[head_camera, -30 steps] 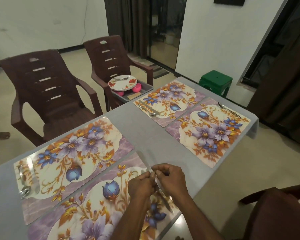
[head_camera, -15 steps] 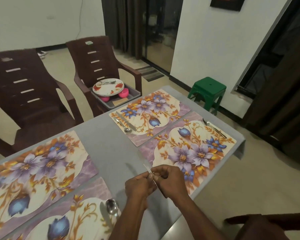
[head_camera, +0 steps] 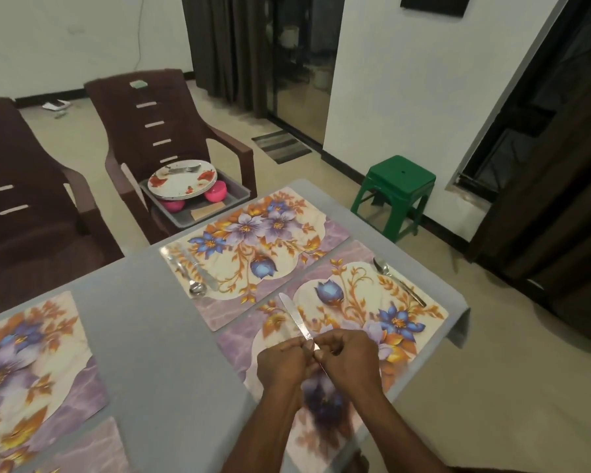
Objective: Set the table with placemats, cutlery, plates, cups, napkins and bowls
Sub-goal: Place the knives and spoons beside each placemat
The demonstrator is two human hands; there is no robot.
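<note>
Both hands pinch a steel table knife above the near right placemat. My left hand and my right hand grip its handle, and the blade points away toward the far left. A spoon lies along that mat's far right edge. On the far right placemat, a spoon and a knife lie at the left edge. Two more floral placemats cover the table's left side.
A grey tray on the nearer brown chair holds stacked plates with forks on top and pink cups. A second brown chair stands left. A green stool sits past the grey table's far corner.
My view and both hands have shifted right, from the near left placemat to the near right one. The knife stays held in both hands, its blade now showing longer.
</note>
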